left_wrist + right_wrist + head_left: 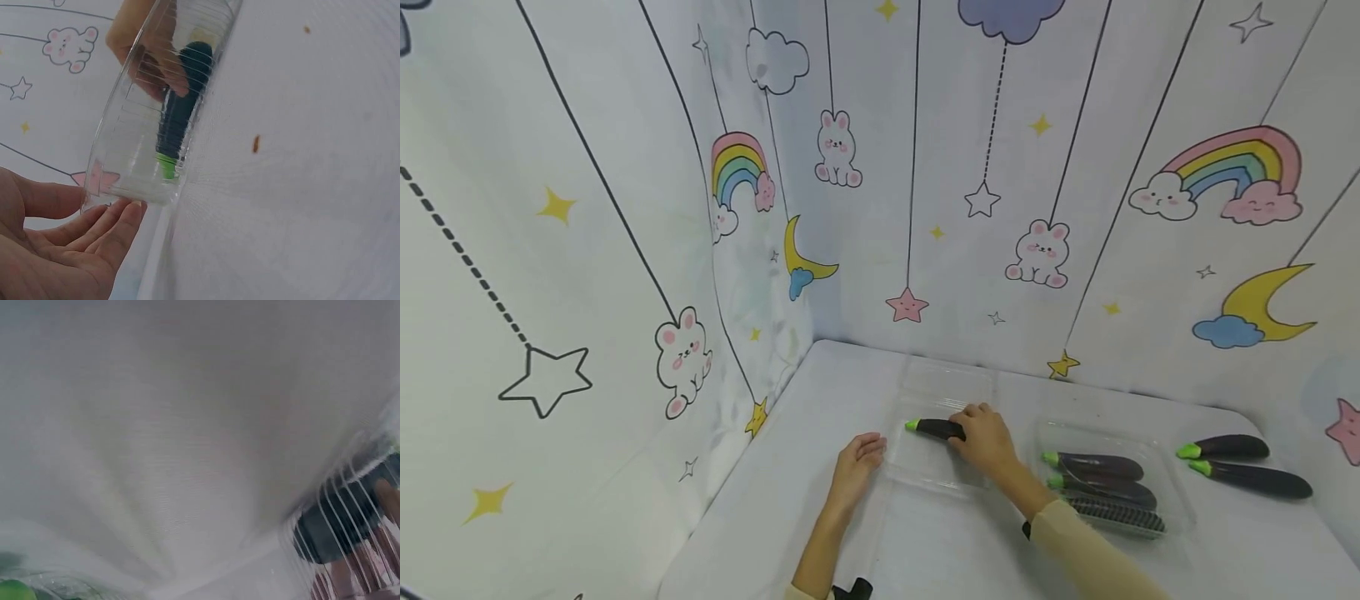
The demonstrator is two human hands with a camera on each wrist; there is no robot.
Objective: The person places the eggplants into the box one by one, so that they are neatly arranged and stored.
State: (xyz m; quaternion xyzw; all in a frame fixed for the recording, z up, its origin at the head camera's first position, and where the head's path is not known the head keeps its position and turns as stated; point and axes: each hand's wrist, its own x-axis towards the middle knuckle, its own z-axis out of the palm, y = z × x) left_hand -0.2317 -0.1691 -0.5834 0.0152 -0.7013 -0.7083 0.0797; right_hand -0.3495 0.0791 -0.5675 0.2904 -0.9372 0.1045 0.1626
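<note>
In the head view my right hand (987, 437) grips a dark eggplant (934, 428) with a bright green cap, its cap pointing left. The eggplant lies inside a clear plastic box (936, 486) with its lid raised at the back. My left hand (855, 467) is at the box's left end. In the left wrist view, its thumb reaches the rim and its extended fingers touch the outer wall. Through the ribbed wall, the right wrist view shows the eggplant's blunt end (325, 534) and part of the right hand's fingers (389, 500).
A second clear box (1180, 500) on the right holds eggplants (1093, 465); a dark ribbed-looking shape shows through its front wall. Further right, two loose eggplants (1251, 479) lie on the white table (925, 550). A patterned cloth wall (865, 250) stands behind.
</note>
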